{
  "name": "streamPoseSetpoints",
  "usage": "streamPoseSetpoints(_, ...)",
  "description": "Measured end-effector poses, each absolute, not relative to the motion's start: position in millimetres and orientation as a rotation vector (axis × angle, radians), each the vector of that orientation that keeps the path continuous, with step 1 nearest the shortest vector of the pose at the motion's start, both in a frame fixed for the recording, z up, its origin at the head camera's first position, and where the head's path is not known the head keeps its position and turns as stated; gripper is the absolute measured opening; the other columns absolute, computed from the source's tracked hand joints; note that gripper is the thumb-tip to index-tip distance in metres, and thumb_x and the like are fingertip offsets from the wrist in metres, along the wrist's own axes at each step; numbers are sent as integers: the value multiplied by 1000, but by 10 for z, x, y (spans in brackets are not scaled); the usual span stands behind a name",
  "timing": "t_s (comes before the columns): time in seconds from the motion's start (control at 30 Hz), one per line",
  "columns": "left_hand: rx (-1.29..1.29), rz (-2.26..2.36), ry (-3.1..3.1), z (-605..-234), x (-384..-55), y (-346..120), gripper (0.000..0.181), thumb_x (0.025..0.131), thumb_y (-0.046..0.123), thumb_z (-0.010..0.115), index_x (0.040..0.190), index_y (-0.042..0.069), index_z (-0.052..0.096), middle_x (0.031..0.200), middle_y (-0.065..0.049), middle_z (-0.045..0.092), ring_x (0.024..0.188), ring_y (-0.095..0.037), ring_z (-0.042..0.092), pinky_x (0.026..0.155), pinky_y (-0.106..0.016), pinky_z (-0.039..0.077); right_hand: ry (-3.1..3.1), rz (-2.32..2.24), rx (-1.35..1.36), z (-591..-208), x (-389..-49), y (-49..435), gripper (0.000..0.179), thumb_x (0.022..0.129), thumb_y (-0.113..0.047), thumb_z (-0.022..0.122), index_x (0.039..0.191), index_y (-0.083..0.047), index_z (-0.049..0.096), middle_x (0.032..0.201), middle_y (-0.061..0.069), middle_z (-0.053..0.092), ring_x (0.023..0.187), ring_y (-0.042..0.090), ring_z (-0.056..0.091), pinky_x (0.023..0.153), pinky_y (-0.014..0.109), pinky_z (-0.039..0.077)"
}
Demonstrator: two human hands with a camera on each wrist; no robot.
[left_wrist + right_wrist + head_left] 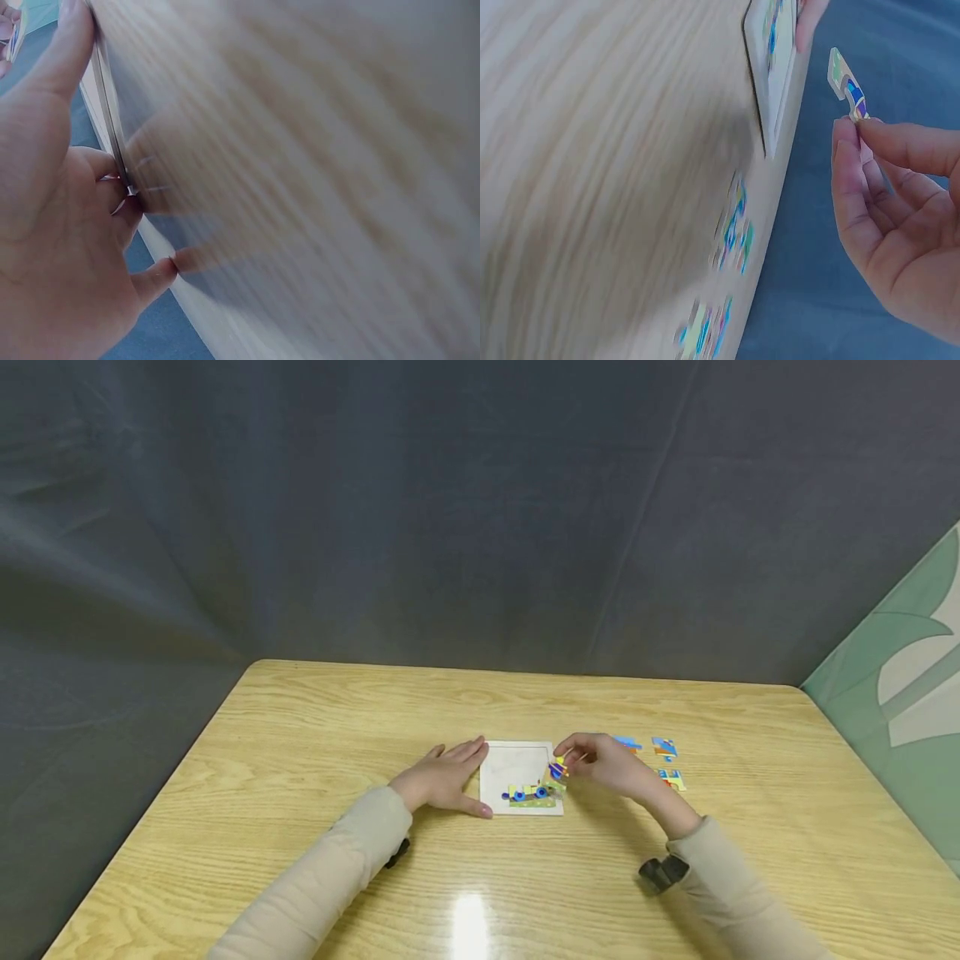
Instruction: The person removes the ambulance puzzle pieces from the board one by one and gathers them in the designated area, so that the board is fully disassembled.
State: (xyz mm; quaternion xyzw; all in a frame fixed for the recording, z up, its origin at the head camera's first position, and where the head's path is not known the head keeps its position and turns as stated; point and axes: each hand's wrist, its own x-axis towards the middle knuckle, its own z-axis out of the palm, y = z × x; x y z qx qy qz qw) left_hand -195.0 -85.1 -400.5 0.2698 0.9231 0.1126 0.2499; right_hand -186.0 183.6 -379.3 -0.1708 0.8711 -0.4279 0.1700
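A white puzzle tray point(517, 764) lies on the table, with joined puzzle pieces point(531, 796) showing blue wheels along its lower edge. My left hand point(448, 777) rests at the tray's left side, fingers extended, thumb by the lower corner. In the left wrist view, its fingertips point(161, 271) are right at the tray edge. My right hand point(606, 763) pinches a puzzle piece point(849, 84) between thumb and fingertips. That piece is blue, yellow and green and is held tilted above the tray's right side.
Several loose puzzle pieces point(664, 747) lie on the wooden table point(337, 718) to the right of the tray, partly behind my right hand. A dark curtain point(480, 527) rises behind the table. A green and white patterned panel point(900, 693) stands at the right.
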Motion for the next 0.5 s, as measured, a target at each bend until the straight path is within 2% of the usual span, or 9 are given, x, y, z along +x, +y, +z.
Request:
streamPoseSetpoints(0.1,731,321,2512,-4001,-1950,-849,100,84,58,62,155,12,8,163,-2,0,152,-19,5,123,-51,5,2477,-1213,-457,-3777,-1847,1951,22,91,4,52,112,7,59,93,14,60,80,19,57,67,27,50)
streamPoseSetpoints(0.27,731,318,2513,-4010,-1957,-849,101,84,59,61,155,12,7,163,-1,-1,152,-19,4,123,-51,4,2488,-1207,-447,-3798,-1821,2100,23,89,11,50,111,12,59,93,15,60,83,18,56,69,27,54)
streamPoseSetpoints(0.5,735,309,2518,-4037,-1966,-849,101,84,60,61,155,13,7,163,-1,-1,152,-19,4,123,-51,4,2507,-1159,-494,-3878,-1792,2243,26,84,16,48,106,12,61,88,15,62,78,13,54,62,21,48)
